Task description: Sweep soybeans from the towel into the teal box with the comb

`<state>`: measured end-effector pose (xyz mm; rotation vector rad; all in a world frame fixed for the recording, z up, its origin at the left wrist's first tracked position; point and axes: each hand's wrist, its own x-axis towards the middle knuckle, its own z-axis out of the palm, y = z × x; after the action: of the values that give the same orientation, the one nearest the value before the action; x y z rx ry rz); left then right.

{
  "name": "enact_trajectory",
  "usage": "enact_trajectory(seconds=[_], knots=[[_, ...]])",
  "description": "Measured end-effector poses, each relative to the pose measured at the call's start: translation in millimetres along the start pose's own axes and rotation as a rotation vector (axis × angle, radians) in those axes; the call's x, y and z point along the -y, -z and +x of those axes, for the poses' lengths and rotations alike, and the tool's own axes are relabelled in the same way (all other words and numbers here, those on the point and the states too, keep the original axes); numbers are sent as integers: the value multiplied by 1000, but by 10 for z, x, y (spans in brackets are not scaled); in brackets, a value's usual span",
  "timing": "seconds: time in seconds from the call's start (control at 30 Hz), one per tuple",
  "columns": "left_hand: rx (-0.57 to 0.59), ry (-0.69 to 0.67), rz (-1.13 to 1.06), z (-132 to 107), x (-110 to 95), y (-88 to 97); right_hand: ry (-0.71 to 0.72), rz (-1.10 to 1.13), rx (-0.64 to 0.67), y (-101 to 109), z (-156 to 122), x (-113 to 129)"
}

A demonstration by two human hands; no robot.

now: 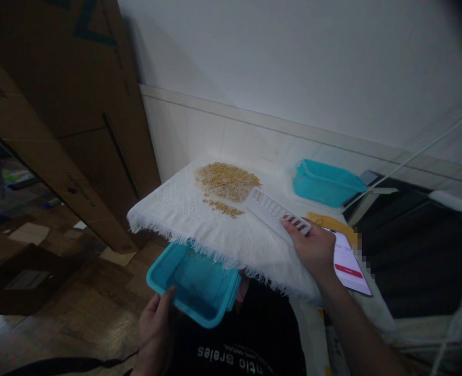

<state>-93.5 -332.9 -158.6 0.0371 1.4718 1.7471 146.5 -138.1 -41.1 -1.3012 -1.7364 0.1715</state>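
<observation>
My left hand (157,318) grips the near left rim of a blue plastic basin (215,313), thumb on top. The basin is held below the table's front edge, with a few beans inside. In my right hand (313,248) is a white slotted plastic strip (272,213), held by one end. Its far end touches or nearly touches the right side of a pile of yellowish soybeans (229,180), which has paler bits mixed in. A smaller band of beans (225,209) lies in front of the pile. Both lie on a white fringed cloth (176,209).
A second blue basin (325,184) stands at the back right by the wall. Beside my right wrist lie a lit phone (348,261) and a yellow item (331,223). A white cable (423,154) crosses the right side. Large cardboard boxes (93,104) stand at left.
</observation>
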Motion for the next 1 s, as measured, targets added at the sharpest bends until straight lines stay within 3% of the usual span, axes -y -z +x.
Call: enact_trajectory(seconds=[0.27, 0.47, 1.0], knots=[[-6, -31, -8, -22, -64, -30, 52, 70, 138, -36, -89, 32], [-15, -26, 11, 75, 8, 59, 26, 79, 132, -107, -47, 38], [-8, -24, 4, 110, 41, 75, 45, 145, 189, -73, -103, 30]])
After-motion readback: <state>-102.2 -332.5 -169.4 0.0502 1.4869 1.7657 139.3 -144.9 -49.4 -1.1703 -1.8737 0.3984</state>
